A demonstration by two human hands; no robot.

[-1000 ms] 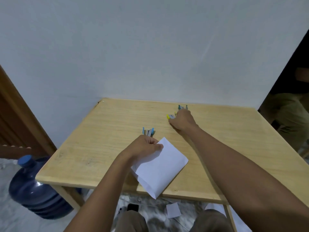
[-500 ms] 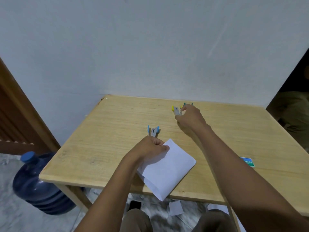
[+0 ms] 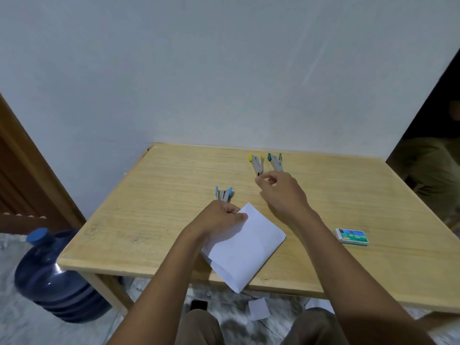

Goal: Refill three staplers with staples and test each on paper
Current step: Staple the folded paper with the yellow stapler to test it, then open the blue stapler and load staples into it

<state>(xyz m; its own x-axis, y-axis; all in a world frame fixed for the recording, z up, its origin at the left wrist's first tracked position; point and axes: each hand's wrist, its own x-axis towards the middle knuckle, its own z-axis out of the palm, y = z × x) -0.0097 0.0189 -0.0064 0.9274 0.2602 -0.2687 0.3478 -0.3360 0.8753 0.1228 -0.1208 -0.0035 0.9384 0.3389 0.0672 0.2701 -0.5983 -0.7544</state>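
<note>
Three small staplers lie on the wooden table [image 3: 159,220]. A yellow-tipped stapler [image 3: 256,164] and a teal-tipped stapler [image 3: 275,161] sit side by side near the back edge. A light-blue stapler [image 3: 224,193] lies closer, just beyond my left hand [image 3: 219,217]. That hand pinches the upper corner of a folded white paper [image 3: 246,247], which reaches over the table's front edge. My right hand [image 3: 281,192] hovers just in front of the yellow and teal staplers, fingers loosely curled, holding nothing. A green and white staple box [image 3: 351,236] lies at the right.
A white wall stands right behind the table. On the floor at the left is a large blue water jug [image 3: 54,277], next to a wooden door. Paper scraps [image 3: 258,308] lie on the floor under the table front. Another person sits in the dark at the right.
My right hand has let go of the yellow-tipped stapler near the back edge and drawn back toward me. The staple box has come into view. My left hand still pinches the paper.
</note>
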